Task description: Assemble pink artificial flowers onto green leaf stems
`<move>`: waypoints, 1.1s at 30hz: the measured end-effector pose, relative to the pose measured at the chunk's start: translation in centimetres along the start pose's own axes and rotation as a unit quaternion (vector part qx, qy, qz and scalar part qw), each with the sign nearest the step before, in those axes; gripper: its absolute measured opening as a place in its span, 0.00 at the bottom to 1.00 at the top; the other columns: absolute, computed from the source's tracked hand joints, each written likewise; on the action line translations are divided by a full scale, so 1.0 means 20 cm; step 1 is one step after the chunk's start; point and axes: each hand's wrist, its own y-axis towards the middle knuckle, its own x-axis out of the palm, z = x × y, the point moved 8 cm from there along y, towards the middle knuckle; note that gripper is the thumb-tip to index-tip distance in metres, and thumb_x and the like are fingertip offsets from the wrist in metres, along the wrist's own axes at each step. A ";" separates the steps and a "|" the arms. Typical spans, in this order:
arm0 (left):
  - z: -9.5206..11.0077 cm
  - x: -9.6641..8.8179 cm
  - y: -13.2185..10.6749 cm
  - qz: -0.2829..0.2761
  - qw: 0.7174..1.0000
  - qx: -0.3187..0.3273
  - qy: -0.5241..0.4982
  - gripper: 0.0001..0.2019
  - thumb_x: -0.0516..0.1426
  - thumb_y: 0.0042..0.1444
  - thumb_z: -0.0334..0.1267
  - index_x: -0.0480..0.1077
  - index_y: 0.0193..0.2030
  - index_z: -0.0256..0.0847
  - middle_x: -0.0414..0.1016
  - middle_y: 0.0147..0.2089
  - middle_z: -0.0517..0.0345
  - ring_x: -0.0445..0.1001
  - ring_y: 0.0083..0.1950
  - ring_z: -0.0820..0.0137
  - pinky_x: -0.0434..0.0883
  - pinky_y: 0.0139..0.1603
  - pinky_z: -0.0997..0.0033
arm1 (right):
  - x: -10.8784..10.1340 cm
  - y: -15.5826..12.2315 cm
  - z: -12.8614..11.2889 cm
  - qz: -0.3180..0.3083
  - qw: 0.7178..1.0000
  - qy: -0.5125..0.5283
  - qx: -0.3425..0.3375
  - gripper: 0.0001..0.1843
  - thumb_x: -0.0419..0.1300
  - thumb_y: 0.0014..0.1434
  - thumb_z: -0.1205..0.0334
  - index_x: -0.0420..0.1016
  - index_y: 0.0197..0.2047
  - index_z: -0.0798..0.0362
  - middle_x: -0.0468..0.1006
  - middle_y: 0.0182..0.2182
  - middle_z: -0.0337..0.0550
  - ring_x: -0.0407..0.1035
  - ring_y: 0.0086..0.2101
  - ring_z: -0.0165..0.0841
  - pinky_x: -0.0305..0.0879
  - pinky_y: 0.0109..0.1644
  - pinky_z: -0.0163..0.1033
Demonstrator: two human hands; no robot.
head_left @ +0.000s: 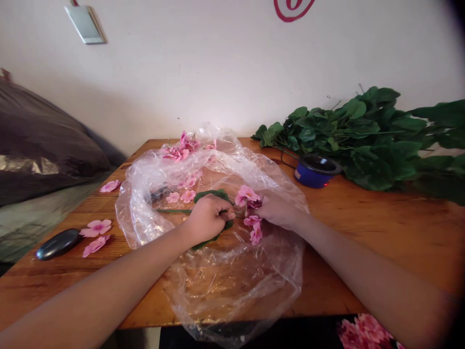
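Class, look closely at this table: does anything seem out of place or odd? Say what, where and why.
Three loose pink artificial blossoms lie on the wooden table left of the crumpled clear plastic sheet. They look strayed because they sit apart from the other blossoms on the plastic.

Your left hand (209,219) closes over the long green stem (173,211) and a dark green leaf (212,195), hiding whatever your fingers grip there. Your right hand (276,209) has its fingertips buried among the pink artificial blossoms (249,194), so you can't tell what they touch. The crumpled clear plastic sheet (232,286) blurs a small dark object (159,194) beneath it, too unclear to identify. The picture's edges cut off the red curved wall mark (294,7), the bunch of glossy green leafy stems (378,140), the dark cushion (39,140) and the pink floral fabric (365,332).
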 end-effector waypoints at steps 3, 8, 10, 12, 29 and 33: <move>0.00 0.00 0.00 0.006 1.000 0.009 0.003 0.11 0.56 0.49 0.22 0.74 0.24 0.40 0.78 0.27 0.60 0.73 0.32 0.70 0.67 0.38 0.70 | 0.00 0.00 0.00 -0.003 1.000 -0.005 0.006 0.01 0.60 0.45 0.67 0.73 0.26 0.54 0.73 0.23 0.36 0.64 0.25 0.29 0.60 0.29 0.33; 0.00 0.00 0.00 0.009 1.000 0.019 0.011 0.11 0.56 0.48 0.21 0.74 0.23 0.40 0.79 0.27 0.59 0.74 0.33 0.69 0.68 0.40 0.70 | 0.01 0.00 0.00 -0.007 1.000 -0.020 0.014 0.03 0.62 0.44 0.65 0.73 0.26 0.55 0.71 0.22 0.35 0.63 0.25 0.29 0.58 0.28 0.33; 0.00 0.01 0.00 0.007 1.000 0.018 0.016 0.11 0.56 0.48 0.20 0.74 0.23 0.40 0.79 0.27 0.59 0.74 0.33 0.69 0.68 0.40 0.70 | 0.01 0.00 0.00 -0.008 0.999 -0.031 0.010 0.04 0.62 0.44 0.64 0.73 0.26 0.55 0.72 0.22 0.35 0.64 0.25 0.29 0.57 0.28 0.33; 0.00 0.01 0.00 0.005 1.000 0.012 0.018 0.11 0.56 0.48 0.21 0.74 0.23 0.40 0.79 0.27 0.59 0.74 0.33 0.69 0.68 0.39 0.70 | 0.01 0.00 0.00 -0.005 0.999 -0.038 0.005 0.04 0.63 0.44 0.64 0.74 0.26 0.55 0.72 0.22 0.35 0.64 0.25 0.30 0.57 0.29 0.33; -0.02 0.01 0.01 -0.002 1.000 -0.014 0.001 0.10 0.57 0.50 0.23 0.75 0.24 0.39 0.78 0.27 0.59 0.74 0.32 0.69 0.67 0.37 0.72 | 0.04 -0.01 -0.03 -0.008 1.000 -0.013 -0.007 0.03 0.59 0.44 0.69 0.74 0.26 0.54 0.75 0.23 0.37 0.67 0.26 0.30 0.60 0.30 0.34; -0.03 -0.01 0.00 0.002 0.999 -0.036 -0.018 0.08 0.58 0.55 0.27 0.75 0.26 0.38 0.76 0.27 0.60 0.72 0.31 0.71 0.65 0.36 0.73 | 0.02 -0.02 -0.02 0.012 0.996 0.085 0.009 0.06 0.59 0.45 0.70 0.72 0.30 0.53 0.73 0.25 0.35 0.66 0.27 0.29 0.61 0.32 0.34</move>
